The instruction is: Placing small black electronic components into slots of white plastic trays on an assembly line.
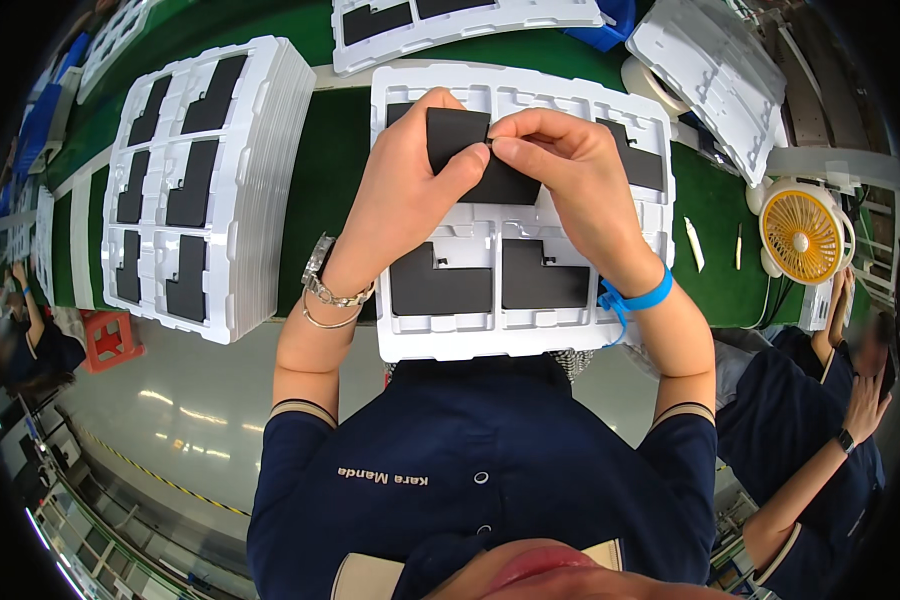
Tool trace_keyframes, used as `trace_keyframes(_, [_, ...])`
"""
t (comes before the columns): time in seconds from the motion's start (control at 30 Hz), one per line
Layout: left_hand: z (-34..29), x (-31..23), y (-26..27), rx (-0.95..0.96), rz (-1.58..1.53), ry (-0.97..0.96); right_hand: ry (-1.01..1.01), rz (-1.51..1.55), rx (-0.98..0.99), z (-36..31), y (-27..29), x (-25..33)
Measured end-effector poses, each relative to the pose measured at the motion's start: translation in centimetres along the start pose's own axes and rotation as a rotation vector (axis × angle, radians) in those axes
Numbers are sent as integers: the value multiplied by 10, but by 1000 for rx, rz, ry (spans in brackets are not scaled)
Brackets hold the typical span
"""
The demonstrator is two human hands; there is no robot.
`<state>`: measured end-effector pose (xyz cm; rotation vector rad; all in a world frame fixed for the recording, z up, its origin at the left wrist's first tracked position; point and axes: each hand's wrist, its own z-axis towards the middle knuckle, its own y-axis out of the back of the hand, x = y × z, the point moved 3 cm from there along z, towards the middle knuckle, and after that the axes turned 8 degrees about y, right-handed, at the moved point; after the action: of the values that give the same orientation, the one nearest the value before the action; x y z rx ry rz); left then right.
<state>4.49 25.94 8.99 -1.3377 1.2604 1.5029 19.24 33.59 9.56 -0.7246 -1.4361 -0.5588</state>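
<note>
Over a white moulded tray (440, 340), my left hand (405, 190) grips a flat black L-shaped piece (457, 130), its thumb lying on the piece's face. My right hand (575, 175) is closed in a pinch at the piece's inner corner. Something small and dark shows at those fingertips, too small to name. Other black L-shaped pieces rest in the tray's pockets: one near left (440, 285), one near right (544, 280) and one far right (638, 160). Each has a tiny dark tab in its notch.
On the left stands a tall stack of white trays (260, 190) with black pieces in the top one. Another filled tray (460, 30) lies beyond. To the right are a yellow-and-white fan (802, 235), a white tube-like item (694, 245) and a tilted tray (710, 70). A co-worker (810, 440) sits right.
</note>
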Motion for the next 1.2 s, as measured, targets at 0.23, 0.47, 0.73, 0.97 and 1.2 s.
trace_keyframes(0.23, [-1, 3, 0, -46, 94, -77, 36, -86, 101, 7, 12, 8])
trace_keyframes(0.47, [15, 11, -2, 87, -113, 28, 210, -1131, -74, -25, 93, 52])
trace_keyframes(0.73, [56, -1, -35, 97, 473, -69, 308, -1472, -70, -50, 127, 24])
trace_keyframes(0.97, [51, 2, -34, 184, 673, -141, 98, -995, -158, -52, 129, 47])
trace_keyframes(1.2, [13, -51, -48, 313, -56, 62, 307, -477, -69, -46, 81, 57])
